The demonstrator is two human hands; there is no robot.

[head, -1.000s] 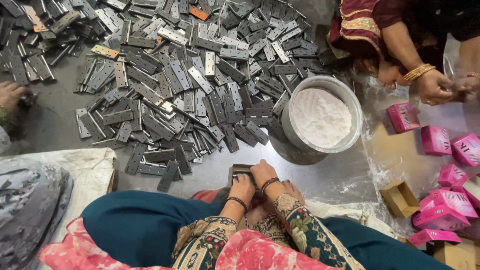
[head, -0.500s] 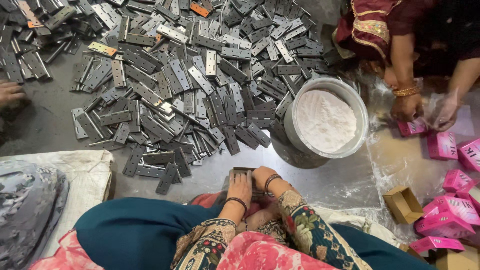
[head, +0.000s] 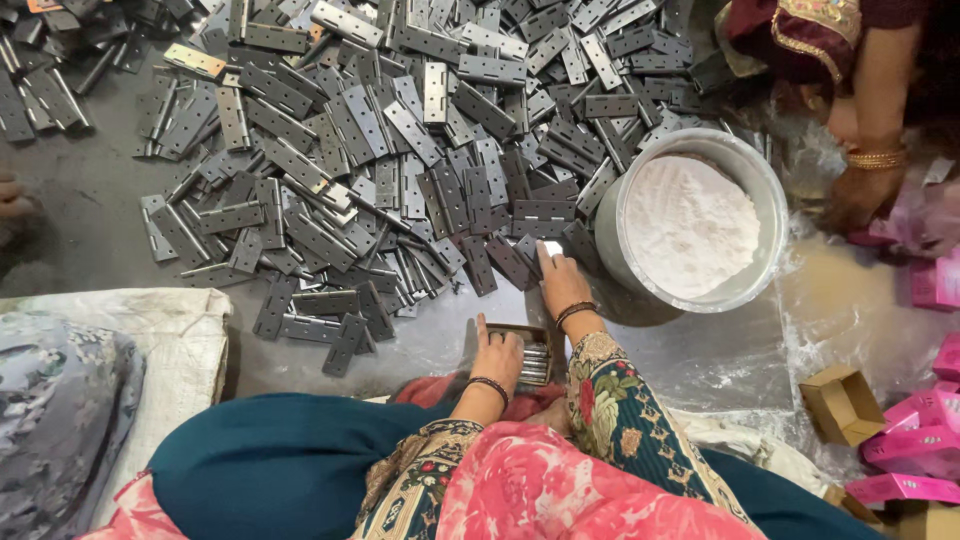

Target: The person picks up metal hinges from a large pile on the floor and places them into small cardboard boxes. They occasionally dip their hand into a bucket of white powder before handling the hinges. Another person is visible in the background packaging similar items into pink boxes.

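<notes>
Right hand (head: 563, 285) has moved out from beside the left, now stretched toward the hinge pile (head: 400, 140). Fingers extended and loosely spread, fingertips touching a hinge (head: 552, 248) at the pile's near edge, just beside the powder bucket (head: 700, 220); wrist straight, forearm angled up-left. Left hand (head: 497, 355) rests on the small box of stacked hinges (head: 532, 358) at the knee, fingers curled over its left edge. Stacked hinges' long axes lie left-right.

1 head camera looks steeply down, close over the floor (head: 90, 200).
</notes>
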